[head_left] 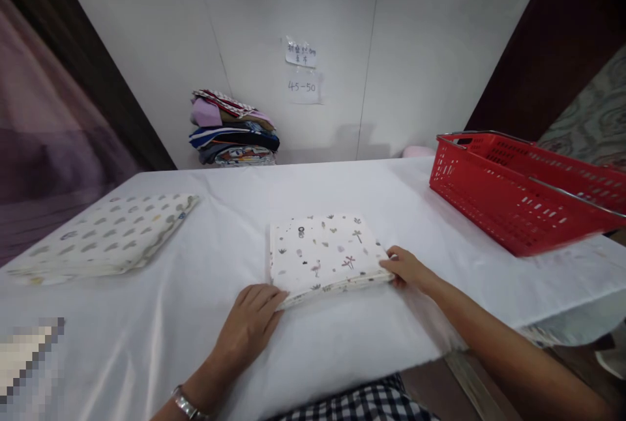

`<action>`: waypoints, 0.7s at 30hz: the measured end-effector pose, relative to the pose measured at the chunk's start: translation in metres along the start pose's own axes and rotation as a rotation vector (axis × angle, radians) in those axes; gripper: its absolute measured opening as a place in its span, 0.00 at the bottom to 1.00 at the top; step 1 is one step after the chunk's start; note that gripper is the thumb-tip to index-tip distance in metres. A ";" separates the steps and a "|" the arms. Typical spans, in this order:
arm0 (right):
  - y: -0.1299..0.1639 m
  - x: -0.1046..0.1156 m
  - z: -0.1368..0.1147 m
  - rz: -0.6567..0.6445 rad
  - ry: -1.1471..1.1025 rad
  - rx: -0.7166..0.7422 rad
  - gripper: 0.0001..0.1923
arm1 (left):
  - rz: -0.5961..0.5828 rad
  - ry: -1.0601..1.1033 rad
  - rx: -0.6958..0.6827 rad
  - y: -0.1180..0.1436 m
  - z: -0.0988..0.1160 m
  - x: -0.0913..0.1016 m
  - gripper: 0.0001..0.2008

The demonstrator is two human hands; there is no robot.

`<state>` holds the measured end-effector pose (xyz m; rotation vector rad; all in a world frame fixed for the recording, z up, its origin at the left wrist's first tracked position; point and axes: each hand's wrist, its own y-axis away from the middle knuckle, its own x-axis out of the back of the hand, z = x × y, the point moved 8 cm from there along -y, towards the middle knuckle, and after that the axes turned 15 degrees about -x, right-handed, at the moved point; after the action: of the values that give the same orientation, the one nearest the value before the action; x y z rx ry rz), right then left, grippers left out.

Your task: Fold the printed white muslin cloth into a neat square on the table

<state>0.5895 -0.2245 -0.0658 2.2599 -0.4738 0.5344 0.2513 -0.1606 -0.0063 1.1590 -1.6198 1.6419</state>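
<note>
Checked fabric [362, 405] at bottom edge, nearest camera. Left hand [249, 326], watch [186, 403] on wrist, lies flat on white-covered bench [147, 317], fingertips touching near-left corner of folded printed cloth [323, 251]. Right hand [408, 269] grips cloth's near-right corner, fingers curled at edge. Cloth lies flat at bench centre. Second folded cloth [107, 235] with grey print well apart on left. Red basket [518, 196] on right. Stack of folded clothes [232, 128] against far wall, paper notes [302, 72] above.
</note>
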 end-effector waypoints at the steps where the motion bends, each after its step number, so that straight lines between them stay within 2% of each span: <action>1: 0.004 0.000 0.006 0.001 0.002 0.014 0.12 | -0.004 0.025 0.007 0.000 0.001 0.004 0.11; 4: 0.018 0.007 0.009 0.079 0.168 0.077 0.22 | -0.041 0.134 0.083 -0.008 -0.001 0.014 0.07; 6: 0.029 0.016 -0.008 0.234 0.362 0.155 0.28 | -0.041 0.188 0.168 -0.024 -0.010 0.019 0.09; 8: 0.041 0.016 -0.043 0.385 0.481 0.320 0.31 | 0.007 0.190 0.246 -0.047 -0.023 0.022 0.11; 10: 0.052 0.002 -0.086 0.433 0.501 0.552 0.29 | 0.052 0.138 0.289 -0.074 -0.037 0.016 0.15; 12: 0.053 -0.020 -0.121 0.413 0.512 0.743 0.30 | -0.014 0.063 0.325 -0.092 -0.050 -0.005 0.22; 13: 0.047 -0.030 -0.132 0.404 0.538 0.781 0.31 | -0.064 0.021 0.360 -0.095 -0.057 -0.019 0.26; 15: 0.023 -0.046 -0.138 0.375 0.634 0.736 0.34 | -0.171 -0.030 0.458 -0.089 -0.071 -0.046 0.31; 17: -0.006 -0.052 -0.127 0.347 0.711 0.605 0.35 | -0.243 -0.026 0.545 -0.074 -0.079 -0.066 0.33; 19: -0.024 -0.052 -0.113 0.342 0.737 0.537 0.37 | -0.273 0.005 0.584 -0.060 -0.081 -0.076 0.34; 21: -0.031 -0.051 -0.105 0.341 0.738 0.528 0.38 | -0.274 0.033 0.590 -0.054 -0.081 -0.077 0.35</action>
<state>0.5373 -0.1177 -0.0435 2.2325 -0.3534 1.7532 0.3187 -0.0611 -0.0378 1.5417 -0.9135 1.9922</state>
